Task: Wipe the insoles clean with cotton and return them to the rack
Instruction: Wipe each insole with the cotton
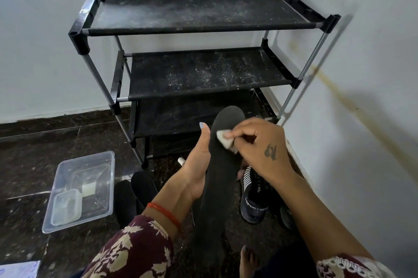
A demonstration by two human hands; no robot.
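Navy shoe (254, 200) lettered "SPORT", beside insole (218, 173)

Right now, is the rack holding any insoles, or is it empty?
Empty as far as shown: the rack's top two shelves are bare and dusty; the bottom shelf is partly hidden.

White walls (45, 51) meet in corner; brownish streak on right wall; dark speckled stone floor (34, 153).

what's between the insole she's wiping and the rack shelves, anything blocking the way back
Nothing visible blocks it. The left hand holds the insole just in front of the rack, while the right hand presses cotton on it. The top and middle shelves show only dust. The bottom shelf is partly hidden behind the insole.
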